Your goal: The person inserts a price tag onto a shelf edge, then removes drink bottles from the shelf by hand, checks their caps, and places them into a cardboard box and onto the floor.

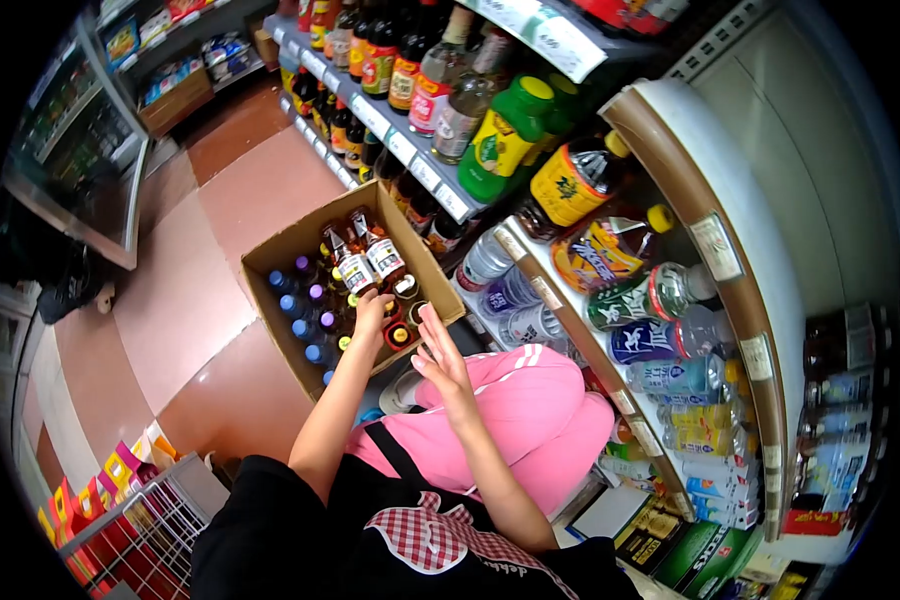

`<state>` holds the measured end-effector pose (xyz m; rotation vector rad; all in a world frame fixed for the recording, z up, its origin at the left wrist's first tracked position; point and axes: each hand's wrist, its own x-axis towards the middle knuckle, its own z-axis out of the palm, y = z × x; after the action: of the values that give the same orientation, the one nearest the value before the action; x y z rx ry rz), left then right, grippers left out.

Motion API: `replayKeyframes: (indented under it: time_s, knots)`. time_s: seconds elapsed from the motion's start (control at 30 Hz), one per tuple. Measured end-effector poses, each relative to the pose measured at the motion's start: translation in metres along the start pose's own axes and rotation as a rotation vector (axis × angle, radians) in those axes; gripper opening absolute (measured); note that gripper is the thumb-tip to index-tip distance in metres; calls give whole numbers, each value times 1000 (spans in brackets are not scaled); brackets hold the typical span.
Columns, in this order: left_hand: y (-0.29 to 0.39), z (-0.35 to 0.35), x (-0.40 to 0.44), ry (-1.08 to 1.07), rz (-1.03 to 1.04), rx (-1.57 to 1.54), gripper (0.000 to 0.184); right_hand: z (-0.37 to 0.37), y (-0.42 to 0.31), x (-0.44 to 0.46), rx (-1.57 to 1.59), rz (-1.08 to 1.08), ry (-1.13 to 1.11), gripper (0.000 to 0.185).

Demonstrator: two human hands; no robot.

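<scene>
A cardboard box point(266, 262) full of bottles is on the floor in front of my knees. Two bottles of reddish-brown liquid with white labels, a nearer bottle point(354, 272) and a farther bottle point(383, 257), lie on top of the upright ones. My left hand point(371, 314) is over the box, close to the base of the nearer bottle. Its short-looking fingers point forward, with nothing visible in them; contact with the bottle is unclear. My right hand point(444, 364) is open at the box's near right corner, fingers straight and holding nothing. Blue caps point(300, 327) and purple caps show along the box's left side.
Shelves with sauce bottles point(406, 72) rise behind the box. To the right, a curved shelf holds drink bottles point(600, 258). A wire basket point(160, 525) with colourful packets stands at lower left. A glass-doored cabinet point(95, 150) stands across the tiled floor point(175, 290). Cartons point(705, 555) are at lower right.
</scene>
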<state>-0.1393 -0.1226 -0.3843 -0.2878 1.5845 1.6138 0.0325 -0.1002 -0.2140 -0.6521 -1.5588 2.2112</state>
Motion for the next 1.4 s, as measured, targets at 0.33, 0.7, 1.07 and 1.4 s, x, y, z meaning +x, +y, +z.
replayKeyframes:
  time_s: [0.33, 0.7, 1.07, 1.4]
  knots:
    - [73, 52, -152, -428, 222, -77, 39, -9, -50, -37, 65, -263, 281, 59]
    - [116, 148, -349, -1076, 480, 65, 22, -51, -170, -153, -199, -826, 621, 42]
    - [116, 302, -470, -1703, 753, 427, 23, -99, -229, -270, -246, -1171, 1082, 42]
    - [116, 541, -481, -1009, 1549, 278, 57, -108, -229, -314, -230, -1176, 1293, 44]
